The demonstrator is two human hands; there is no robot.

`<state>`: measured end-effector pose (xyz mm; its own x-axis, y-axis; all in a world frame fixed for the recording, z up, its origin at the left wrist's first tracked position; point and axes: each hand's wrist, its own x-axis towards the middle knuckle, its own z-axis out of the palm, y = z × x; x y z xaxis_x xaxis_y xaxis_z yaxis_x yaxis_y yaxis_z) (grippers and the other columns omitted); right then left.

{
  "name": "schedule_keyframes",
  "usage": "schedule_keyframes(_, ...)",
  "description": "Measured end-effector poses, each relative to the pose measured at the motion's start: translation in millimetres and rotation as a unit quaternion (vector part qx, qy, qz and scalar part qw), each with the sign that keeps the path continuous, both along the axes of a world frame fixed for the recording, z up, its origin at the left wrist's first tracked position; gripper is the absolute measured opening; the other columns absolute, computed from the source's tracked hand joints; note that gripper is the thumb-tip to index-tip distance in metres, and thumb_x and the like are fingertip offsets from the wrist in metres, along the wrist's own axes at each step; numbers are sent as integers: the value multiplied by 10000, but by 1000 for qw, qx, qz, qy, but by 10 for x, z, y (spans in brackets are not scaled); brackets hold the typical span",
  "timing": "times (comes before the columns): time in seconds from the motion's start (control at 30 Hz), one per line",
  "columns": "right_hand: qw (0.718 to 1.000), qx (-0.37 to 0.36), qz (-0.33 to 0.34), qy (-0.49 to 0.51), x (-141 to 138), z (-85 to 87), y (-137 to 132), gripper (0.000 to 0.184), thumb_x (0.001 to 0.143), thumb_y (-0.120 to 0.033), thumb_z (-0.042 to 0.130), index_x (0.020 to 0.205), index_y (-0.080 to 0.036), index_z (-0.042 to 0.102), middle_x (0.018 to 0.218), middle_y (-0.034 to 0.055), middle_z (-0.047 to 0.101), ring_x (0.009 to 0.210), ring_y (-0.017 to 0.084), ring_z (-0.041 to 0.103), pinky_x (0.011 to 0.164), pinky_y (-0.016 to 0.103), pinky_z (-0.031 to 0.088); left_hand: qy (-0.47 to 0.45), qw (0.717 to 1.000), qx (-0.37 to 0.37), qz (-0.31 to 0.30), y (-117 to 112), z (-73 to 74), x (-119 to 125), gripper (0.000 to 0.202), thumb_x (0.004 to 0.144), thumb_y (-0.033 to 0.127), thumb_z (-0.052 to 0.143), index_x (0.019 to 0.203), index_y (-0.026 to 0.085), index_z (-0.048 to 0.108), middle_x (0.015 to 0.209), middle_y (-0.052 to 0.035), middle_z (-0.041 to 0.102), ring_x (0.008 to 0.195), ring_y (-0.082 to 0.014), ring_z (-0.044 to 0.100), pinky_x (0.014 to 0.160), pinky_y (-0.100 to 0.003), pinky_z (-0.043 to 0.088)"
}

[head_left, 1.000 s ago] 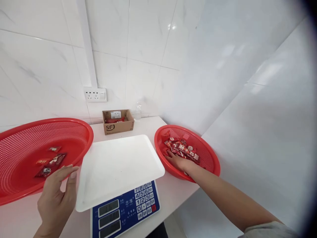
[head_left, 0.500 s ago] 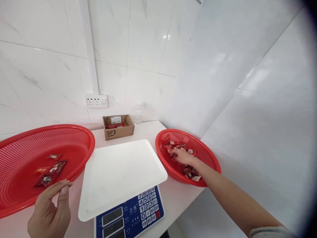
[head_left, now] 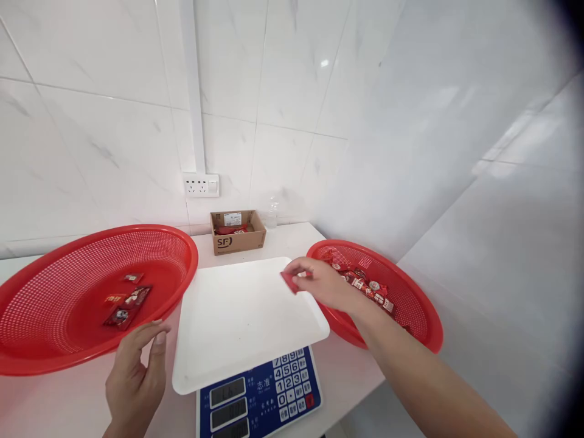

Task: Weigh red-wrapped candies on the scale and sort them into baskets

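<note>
My right hand pinches a small red packet and holds it above the right edge of the white scale tray. Behind that hand sits a red basket holding several red snack packets. My left hand hovers at the front rim of a larger red basket, fingers loosely apart and holding nothing. A few red packets lie inside that larger basket. The tray rests on a blue electronic scale with a keypad and displays.
A small cardboard box with red items stands at the back by the tiled wall. A clear bottle is next to it. A wall socket is above. The white counter ends just right of the scale.
My right hand has left the right basket with a red packet and moved left over the tray. My left hand stays near the left basket's rim. The view has shifted.
</note>
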<state>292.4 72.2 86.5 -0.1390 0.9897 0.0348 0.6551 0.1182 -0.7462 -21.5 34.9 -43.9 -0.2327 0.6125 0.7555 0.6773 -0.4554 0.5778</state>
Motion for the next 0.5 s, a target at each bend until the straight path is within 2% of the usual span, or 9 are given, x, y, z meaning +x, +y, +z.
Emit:
schedule_keyframes(0.07, 997, 23, 71, 8, -158, 39, -57, 260, 795, -144, 514, 1012, -230, 628, 1122, 23, 639, 912, 135, 627, 806, 291, 504, 7, 1000, 1, -7, -5, 2, -7, 137, 849, 257, 535, 955, 199, 600, 890, -54, 637, 876, -198, 610, 832, -331, 465)
schedule_keyframes(0.13, 996, 48, 79, -6, -135, 45, -63, 290, 817, -175, 510, 1080, -245, 610, 1210, 31, 596, 922, 136, 621, 843, 319, 491, 9, 1000, 0, -18, -14, 3, -8, 135, 849, 250, 534, 956, 199, 598, 896, -58, 633, 878, -201, 606, 828, -333, 463)
schedule_keyframes(0.2, 998, 40, 24, -44, 56, 5, -8, 298, 845, -226, 500, 1126, -256, 593, 1224, 40, 593, 902, 148, 626, 847, 345, 489, 9, 1000, -5, -22, -25, 10, 3, 130, 850, 253, 531, 946, 197, 598, 901, -63, 630, 882, -205, 604, 826, -337, 462)
schedule_keyframes(0.3, 993, -7, -46, -113, 510, -155, 129, 330, 866, -241, 481, 1182, -240, 577, 1220, 70, 604, 1012, 208, 603, 882, 386, 469, 6, 1000, -21, -12, -35, 7, 17, 139, 855, 271, 522, 938, 195, 603, 913, -66, 632, 900, -213, 605, 857, -349, 453)
schedule_keyframes(0.4, 983, -61, -58, -162, 924, -394, 218, 304, 828, -211, 557, 1125, -211, 624, 1176, 86, 631, 1068, 251, 580, 925, 404, 439, 5, 1000, -23, -9, -26, -38, 0, 150, 842, 278, 546, 952, 200, 611, 926, -62, 635, 908, -216, 609, 870, -348, 451)
schedule_keyframes(0.5, 972, -117, -37, -202, 1131, -627, 230, 338, 808, -240, 632, 1140, -183, 607, 1190, 90, 614, 1070, 243, 575, 937, 433, 432, -1, 1000, -17, -12, -8, -94, -28, 163, 829, 275, 565, 969, 206, 612, 928, -56, 640, 900, -213, 613, 867, -340, 460)
